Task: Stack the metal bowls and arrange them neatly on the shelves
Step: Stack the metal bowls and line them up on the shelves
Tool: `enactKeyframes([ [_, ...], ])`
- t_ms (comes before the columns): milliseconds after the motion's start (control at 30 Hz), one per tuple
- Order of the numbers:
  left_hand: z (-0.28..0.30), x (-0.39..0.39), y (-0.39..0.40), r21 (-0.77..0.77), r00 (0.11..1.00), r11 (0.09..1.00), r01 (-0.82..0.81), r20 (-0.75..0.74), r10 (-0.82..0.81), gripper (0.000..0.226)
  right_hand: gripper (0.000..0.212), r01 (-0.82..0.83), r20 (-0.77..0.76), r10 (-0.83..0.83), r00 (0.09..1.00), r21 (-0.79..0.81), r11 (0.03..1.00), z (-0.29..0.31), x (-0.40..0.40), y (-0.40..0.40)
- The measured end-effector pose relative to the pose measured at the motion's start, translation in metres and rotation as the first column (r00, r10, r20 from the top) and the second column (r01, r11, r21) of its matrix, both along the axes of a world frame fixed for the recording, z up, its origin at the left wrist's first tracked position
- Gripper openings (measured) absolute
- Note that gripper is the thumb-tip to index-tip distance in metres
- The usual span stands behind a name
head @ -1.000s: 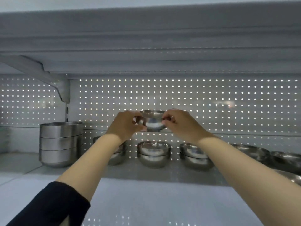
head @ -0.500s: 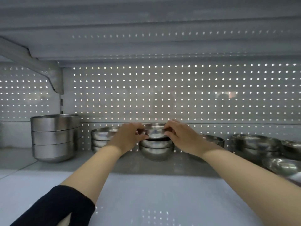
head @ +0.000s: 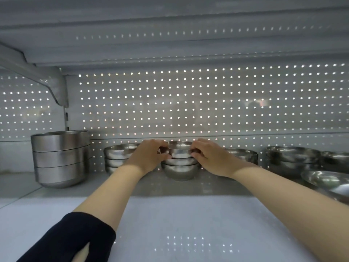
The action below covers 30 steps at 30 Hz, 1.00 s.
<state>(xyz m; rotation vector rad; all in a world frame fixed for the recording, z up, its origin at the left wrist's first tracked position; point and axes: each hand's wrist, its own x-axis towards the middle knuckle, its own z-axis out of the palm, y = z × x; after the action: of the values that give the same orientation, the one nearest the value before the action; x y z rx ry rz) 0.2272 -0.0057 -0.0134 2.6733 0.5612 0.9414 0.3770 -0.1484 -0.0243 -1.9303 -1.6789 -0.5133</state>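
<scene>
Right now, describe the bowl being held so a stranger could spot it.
Look at the back of the shelf, below the perforated panel. In the row of steel stacks, find the middle stack. The bowl is its top one, the only one gripped between the left hand and right hand.

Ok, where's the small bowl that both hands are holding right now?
The small bowl is centre of the head view, gripped between the left hand and right hand, resting atop the middle stack at the back of the shelf.
</scene>
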Motion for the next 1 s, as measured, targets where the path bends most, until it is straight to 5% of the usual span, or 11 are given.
enactKeyframes([
  [500, 0.003, 0.000, -0.004, 0.090, 0.996, 0.993, -0.075, -0.035, 0.079, 0.030, 0.016, -0.026, -0.094, 0.025, 0.995, -0.008, 1.000, 0.007, -0.003, -0.007],
  [600, 0.010, -0.006, -0.016, 0.100, 0.990, 0.988, -0.116, 0.097, 0.106, 0.043, 0.021, 0.004, -0.172, 0.007, 0.985, 0.060, 0.998, 0.031, -0.008, -0.032],
  [700, 0.023, -0.006, -0.042, 0.025, 0.971, 0.996, -0.087, 0.228, 0.079, 0.034, 0.014, 0.095, -0.162, -0.084, 0.983, 0.060, 0.994, 0.050, -0.005, -0.081],
  [833, 0.023, 0.023, -0.112, 0.068, 0.999, 0.997, 0.022, 0.047, -0.025, 0.028, 0.010, 0.123, -0.104, -0.117, 0.988, 0.050, 0.991, 0.041, 0.014, -0.156],
  [1000, 0.001, 0.079, -0.213, 0.131, 0.909, 0.915, 0.381, -0.234, -0.345, 0.037, 0.006, 0.222, -0.203, -0.167, 0.965, 0.292, 0.930, 0.026, 0.044, -0.197],
])
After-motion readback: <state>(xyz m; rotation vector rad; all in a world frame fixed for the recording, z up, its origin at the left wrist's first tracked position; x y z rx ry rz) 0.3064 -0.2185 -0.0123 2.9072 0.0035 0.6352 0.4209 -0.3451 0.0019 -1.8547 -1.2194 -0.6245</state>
